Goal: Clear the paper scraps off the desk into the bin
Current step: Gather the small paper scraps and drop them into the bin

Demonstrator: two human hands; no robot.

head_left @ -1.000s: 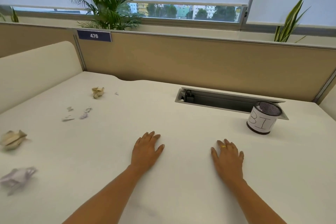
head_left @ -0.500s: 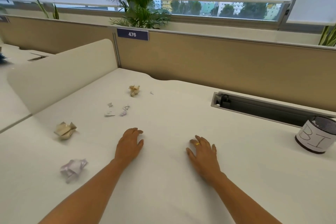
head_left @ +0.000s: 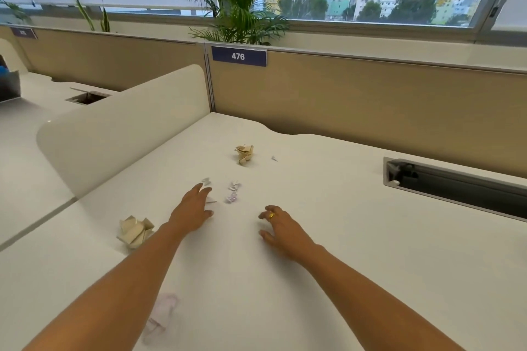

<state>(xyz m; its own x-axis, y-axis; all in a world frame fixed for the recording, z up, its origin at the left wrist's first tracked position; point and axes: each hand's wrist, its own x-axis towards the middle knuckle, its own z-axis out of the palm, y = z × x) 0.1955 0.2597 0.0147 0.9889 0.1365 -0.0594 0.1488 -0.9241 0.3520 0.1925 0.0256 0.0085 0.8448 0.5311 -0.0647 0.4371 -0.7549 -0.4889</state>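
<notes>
Near the middle of the frame, the left hand [head_left: 191, 209] reaches over the white desk [head_left: 356, 236]. Its fingers [head_left: 201, 191] are straight, slightly spread and empty, with their tips just beside the small white scraps [head_left: 233, 193]. To its right, the right hand [head_left: 282, 228], wearing a gold ring [head_left: 271, 216], sits low over the desk with its fingers loosely curled round nothing. One beige crumpled ball [head_left: 244, 153] lies farther up. A beige wad [head_left: 134, 232] sits just left of the left forearm, and a blurred pale wad [head_left: 161, 313] lies at lower left.
</notes>
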